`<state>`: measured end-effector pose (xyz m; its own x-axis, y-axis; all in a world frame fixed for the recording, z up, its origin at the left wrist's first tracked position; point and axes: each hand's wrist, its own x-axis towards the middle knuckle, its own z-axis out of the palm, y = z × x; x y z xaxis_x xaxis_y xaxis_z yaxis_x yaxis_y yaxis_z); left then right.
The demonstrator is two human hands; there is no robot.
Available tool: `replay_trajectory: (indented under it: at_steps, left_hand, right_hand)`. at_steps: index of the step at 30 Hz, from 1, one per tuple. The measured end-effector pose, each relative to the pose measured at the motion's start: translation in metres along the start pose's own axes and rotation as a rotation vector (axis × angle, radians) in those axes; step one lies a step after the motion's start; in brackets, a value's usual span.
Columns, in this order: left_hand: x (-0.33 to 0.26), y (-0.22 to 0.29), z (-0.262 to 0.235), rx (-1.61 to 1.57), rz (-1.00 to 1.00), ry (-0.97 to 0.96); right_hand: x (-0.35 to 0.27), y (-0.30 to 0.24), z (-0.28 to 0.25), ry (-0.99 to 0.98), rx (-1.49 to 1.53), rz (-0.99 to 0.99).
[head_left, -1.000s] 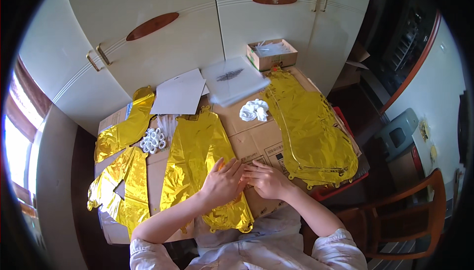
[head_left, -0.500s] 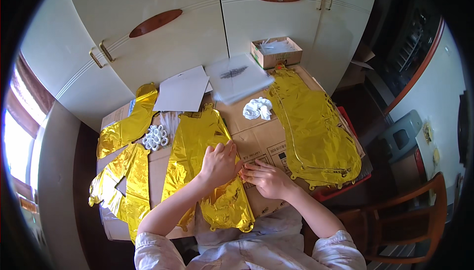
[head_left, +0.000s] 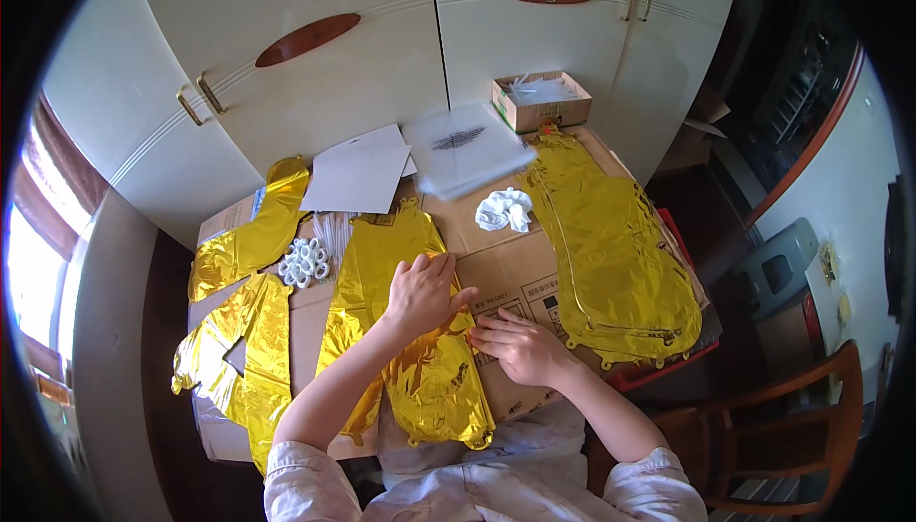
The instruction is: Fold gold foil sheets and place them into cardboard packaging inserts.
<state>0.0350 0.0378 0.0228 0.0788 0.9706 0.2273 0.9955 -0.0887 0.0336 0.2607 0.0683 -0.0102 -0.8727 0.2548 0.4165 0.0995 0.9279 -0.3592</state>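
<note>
A gold foil balloon point(head_left: 444, 398), flat and creased, lies lengthwise on the cardboard before me. My left hand point(head_left: 420, 295) rests on its upper half, fingers stretched out flat and thumb spread toward the right. Beside the balloon's right edge is my right hand point(head_left: 517, 348), its fingers extended leftward and the tips touching the foil near my left thumb. Neither hand visibly grips anything. Whatever lies under my right fingertips is hidden.
Other flat gold balloons lie left point(head_left: 258, 317), far left point(head_left: 262, 226) and right point(head_left: 620, 255). Around them are white rings point(head_left: 303, 262), clear straws point(head_left: 332, 234), white sheets point(head_left: 358, 169), a clear plastic bag stack point(head_left: 468, 152), crumpled white tissue point(head_left: 504, 209) and a small carton point(head_left: 542, 114). A wooden chair point(head_left: 773, 427) stands right.
My left hand has shifted slightly up the balloon and its bent fingers have straightened, with the thumb now spread. My right hand has barely moved. The whole view has shifted a little.
</note>
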Motion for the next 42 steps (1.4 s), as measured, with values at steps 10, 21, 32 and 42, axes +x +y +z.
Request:
replay_trajectory:
  at_steps: [10,21,32,42]
  left_hand:
    - [0.02,-0.008,0.002,0.062,-0.131,-0.141]
    - [0.04,-0.03,0.014,0.058,-0.189,-0.132]
    - [0.049,-0.057,0.01,0.036,-0.171,-0.238]
    - [0.054,-0.059,0.003,0.025,-0.174,-0.322]
  right_hand:
    - [0.0,0.001,0.002,0.0,0.003,0.003]
    - [0.0,0.0,0.0,-0.002,0.02,0.008]
    - [-0.003,0.0,0.001,-0.01,0.038,-0.01]
    - [0.0,0.016,-0.005,-0.162,0.151,-0.013]
